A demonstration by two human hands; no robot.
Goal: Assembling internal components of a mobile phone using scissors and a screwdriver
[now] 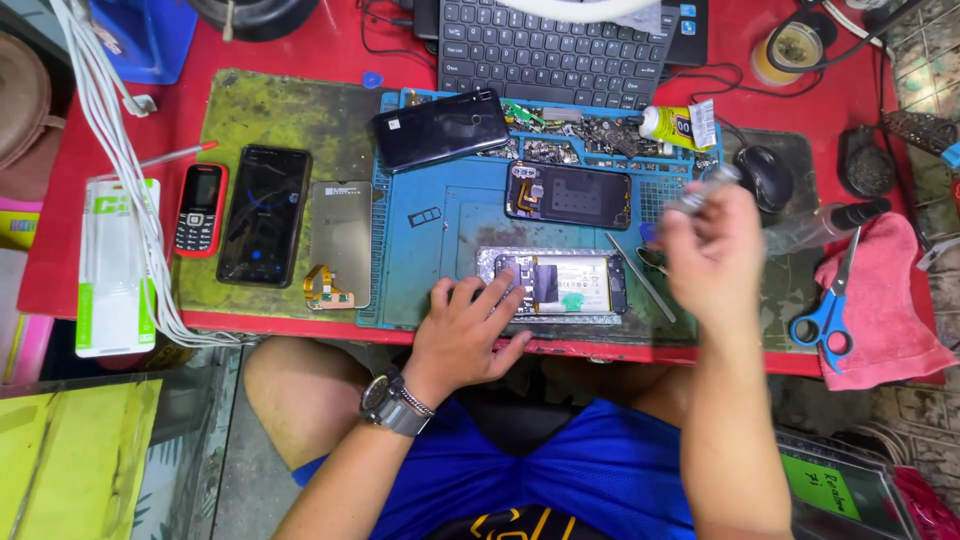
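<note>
An opened phone (568, 283) with its battery and boards showing lies on the blue work mat (420, 270). My left hand (468, 325) rests flat on the mat, its fingertips pressing the phone's left end. My right hand (712, 252) is raised above the mat's right edge, blurred, its fingers closed around a small silvery object (702, 190) that I cannot identify. A thin metal tool (640, 277) lies beside the phone's right end.
A phone back frame (568, 194) and a black phone (441, 128) lie farther back on the mat, near a glue tube (677, 127). On the green mat lie a screen panel (341, 245), a dark smartphone (264, 215) and a red keypad phone (199, 210). Blue scissors (829, 312) rest on a pink cloth.
</note>
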